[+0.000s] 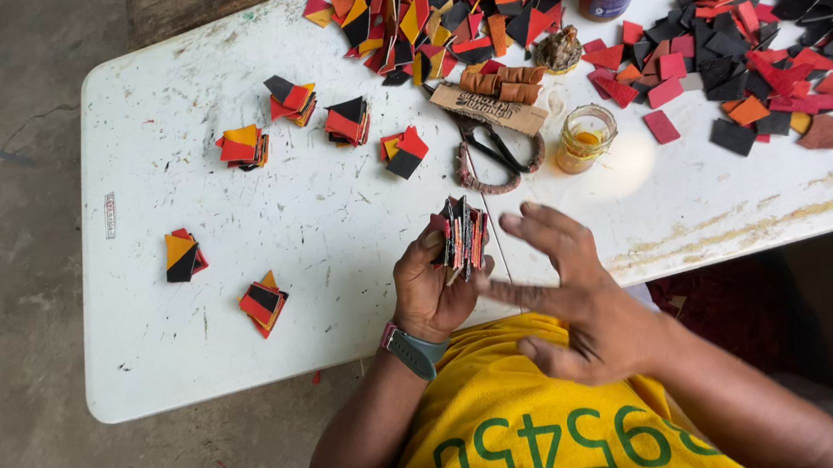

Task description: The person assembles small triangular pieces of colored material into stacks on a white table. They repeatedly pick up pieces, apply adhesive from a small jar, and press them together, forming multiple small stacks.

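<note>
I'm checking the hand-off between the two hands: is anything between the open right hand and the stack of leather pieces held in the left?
Nothing visible. The right hand is open, fingers spread, just right of the stack of leather pieces that the left hand grips upright. Only bare white table shows in the gap; the scissors lie farther up.

Soft daylight, glare on white table [231, 180]

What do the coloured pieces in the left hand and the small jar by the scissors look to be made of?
Stack of pieces in the left hand: probably leather or stiff felt, matte, flat-cut edges, no shine. Small jar: clear glass, glossy, with amber liquid showing through, likely glue, beside the scissors.
</note>
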